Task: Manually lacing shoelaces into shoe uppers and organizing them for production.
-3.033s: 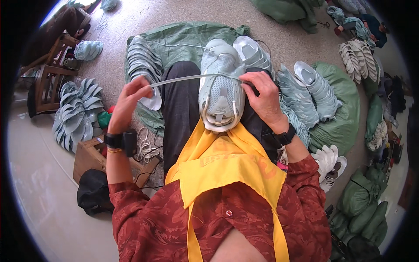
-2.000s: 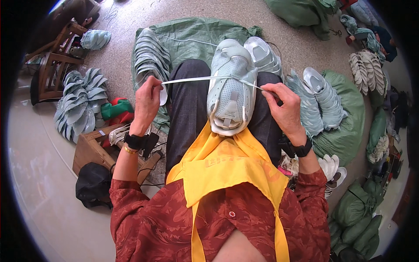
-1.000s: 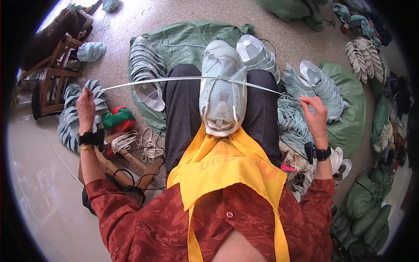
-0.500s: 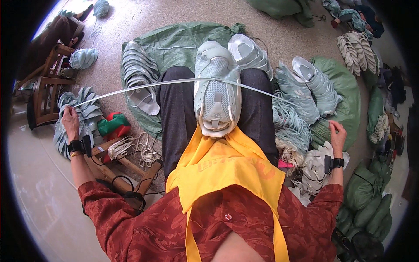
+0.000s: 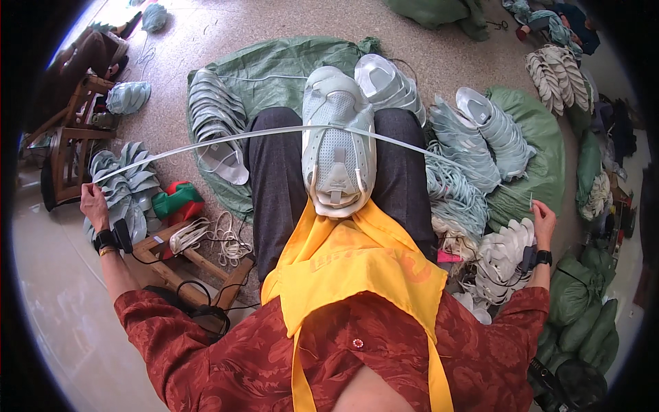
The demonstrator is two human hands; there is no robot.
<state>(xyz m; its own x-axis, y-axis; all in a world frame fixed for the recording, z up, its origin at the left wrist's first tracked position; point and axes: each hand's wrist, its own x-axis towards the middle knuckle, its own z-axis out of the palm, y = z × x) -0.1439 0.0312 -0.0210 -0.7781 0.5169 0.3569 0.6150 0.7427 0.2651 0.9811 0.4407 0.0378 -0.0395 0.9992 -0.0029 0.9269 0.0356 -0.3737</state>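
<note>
A pale mint shoe upper (image 5: 338,101) rests on my lap between my knees, its mesh tongue facing up. Through its lace holes runs a flat pale shoelace (image 5: 274,129), drawn out wide to both sides. At the far left my left hand (image 5: 95,204) is closed in a pinch on one end of the lace. Out to the right, my right hand (image 5: 544,218) pinches the other end, its tip poking up above the fingers. Part of the lace on the right is hard to make out against the uppers behind it. A yellow apron (image 5: 357,261) lies under the shoe's heel.
Nested uppers lie on a green sack (image 5: 274,58) ahead and beside another green sack (image 5: 542,151) at right. A bundle of pale laces (image 5: 456,192) hangs near my right knee. A wooden stool (image 5: 199,268) and stacked uppers (image 5: 127,178) are at left.
Both hands have moved further apart: the left one outward and slightly nearer to me, the right one outward to the right. The lace stays stretched across the shoe.
</note>
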